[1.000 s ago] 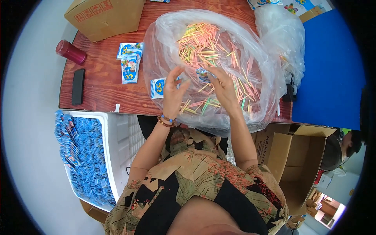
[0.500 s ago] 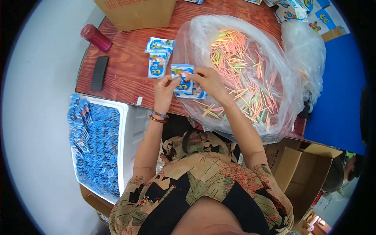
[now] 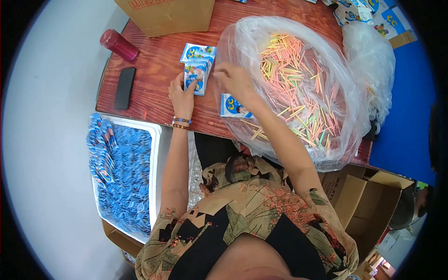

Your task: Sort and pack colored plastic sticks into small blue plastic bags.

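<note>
My left hand (image 3: 181,98) grips the near edge of a small blue-and-white packet (image 3: 196,74), thumb on top, where it lies on a small pile. Another blue-and-white packet (image 3: 198,50) sticks out at the pile's far end. My right hand (image 3: 237,84) hovers by the bag's left edge, fingers loosely bent and apart, with nothing seen in it. Under its wrist lies one more blue-and-white packet (image 3: 232,106), partly covered. The large clear plastic bag (image 3: 242,35) spreads open on the right, holding thin pink, yellow and green sticks (image 3: 284,56).
A white foam box (image 3: 155,163) full of blue packets stands at the left. On the wooden table (image 3: 154,70) are a black phone-like slab (image 3: 125,87), a red-pink jar (image 3: 119,44) and a cardboard box (image 3: 168,16). An open carton (image 3: 368,200) sits at the lower right.
The packet held between both hands is now on the pile, where my left hand has moved left and away from me. My right hand has let go and shifted slightly away from me.
</note>
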Available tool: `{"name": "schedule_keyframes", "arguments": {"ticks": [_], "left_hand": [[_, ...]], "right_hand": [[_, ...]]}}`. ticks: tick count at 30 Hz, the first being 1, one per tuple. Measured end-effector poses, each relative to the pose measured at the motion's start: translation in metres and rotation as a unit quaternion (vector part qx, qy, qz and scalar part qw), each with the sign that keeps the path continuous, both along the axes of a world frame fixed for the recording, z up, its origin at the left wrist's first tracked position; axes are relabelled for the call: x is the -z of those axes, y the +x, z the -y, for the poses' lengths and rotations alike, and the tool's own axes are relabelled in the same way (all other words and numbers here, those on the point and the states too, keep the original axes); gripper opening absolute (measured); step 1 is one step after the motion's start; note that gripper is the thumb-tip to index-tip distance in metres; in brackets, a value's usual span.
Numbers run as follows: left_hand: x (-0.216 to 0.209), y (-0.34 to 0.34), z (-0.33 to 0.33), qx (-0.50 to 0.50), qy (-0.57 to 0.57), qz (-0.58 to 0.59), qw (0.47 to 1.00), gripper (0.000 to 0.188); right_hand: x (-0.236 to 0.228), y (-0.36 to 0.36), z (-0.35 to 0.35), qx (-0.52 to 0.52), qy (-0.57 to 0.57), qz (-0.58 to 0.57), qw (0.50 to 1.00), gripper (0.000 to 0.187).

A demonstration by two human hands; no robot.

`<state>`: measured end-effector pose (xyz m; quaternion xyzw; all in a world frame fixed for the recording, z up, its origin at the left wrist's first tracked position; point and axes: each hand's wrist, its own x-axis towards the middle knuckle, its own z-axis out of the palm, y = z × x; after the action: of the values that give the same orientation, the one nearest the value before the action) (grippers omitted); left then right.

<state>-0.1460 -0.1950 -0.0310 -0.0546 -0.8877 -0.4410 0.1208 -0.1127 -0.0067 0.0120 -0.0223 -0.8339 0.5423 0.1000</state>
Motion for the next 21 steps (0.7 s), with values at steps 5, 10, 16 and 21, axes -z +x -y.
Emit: {"name": "schedule_keyframes", "arguments": {"ticks": [5, 10, 16, 21], "left_hand": [[-0.014, 0.011, -0.005, -0.055, 0.056, -0.089, 0.993, 0.048], [-0.023, 0.056, -0.04, 0.065, -0.081, -0.115, 0.988, 0.037], [-0.017, 0.067, -0.054, 0.17, -0.156, -0.024, 0.973, 0.04], [-0.013, 0.061, -0.052, 0.161, -0.129, -0.02, 0.978, 0.051]], "right_hand": [[-0.023, 0.057, -0.055, -0.067, 0.264, 0.078, 0.959, 0.023], [0.001, 0.072, -0.062, -0.035, 0.376, -0.034, 0.925, 0.03], [0.008, 0.07, -0.06, -0.012, 0.313, -0.049, 0.948, 0.019], [0.006, 0.071, -0.065, -0.009, 0.271, -0.1, 0.957, 0.009]]}}
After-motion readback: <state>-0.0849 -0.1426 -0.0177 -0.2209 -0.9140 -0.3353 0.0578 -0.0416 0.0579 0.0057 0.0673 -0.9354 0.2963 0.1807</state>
